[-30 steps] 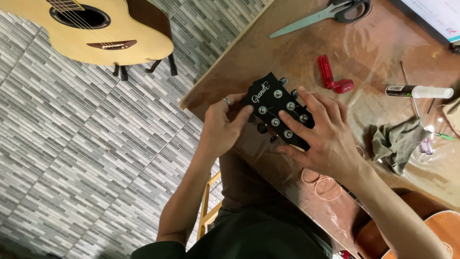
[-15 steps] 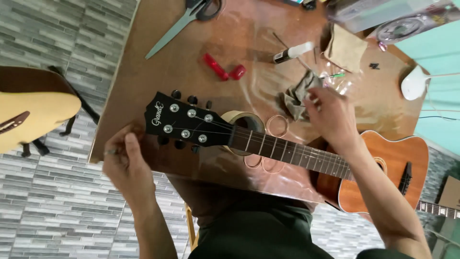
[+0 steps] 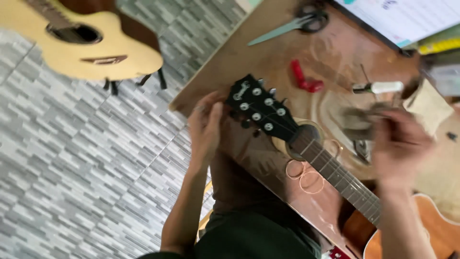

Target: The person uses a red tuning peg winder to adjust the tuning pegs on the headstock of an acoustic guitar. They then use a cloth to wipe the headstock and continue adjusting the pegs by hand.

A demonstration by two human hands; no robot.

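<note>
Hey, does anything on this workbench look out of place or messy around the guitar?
Mostly loose clutter: coiled strings lie under the guitar neck, and open scissors sit near the table's far edge. The right hand is too blurred to judge; the left hand is at the headstock.

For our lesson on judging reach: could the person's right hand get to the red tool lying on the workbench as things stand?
Probably yes. The right hand hovers, blurred, over the workbench by a grey cloth. The red tool lies in the open beyond the guitar headstock, with nothing on it or between it and the hand.

Black guitar headstock (image 3: 258,106) — silver tuners, lying angled on brown table, neck toward lower right
</note>
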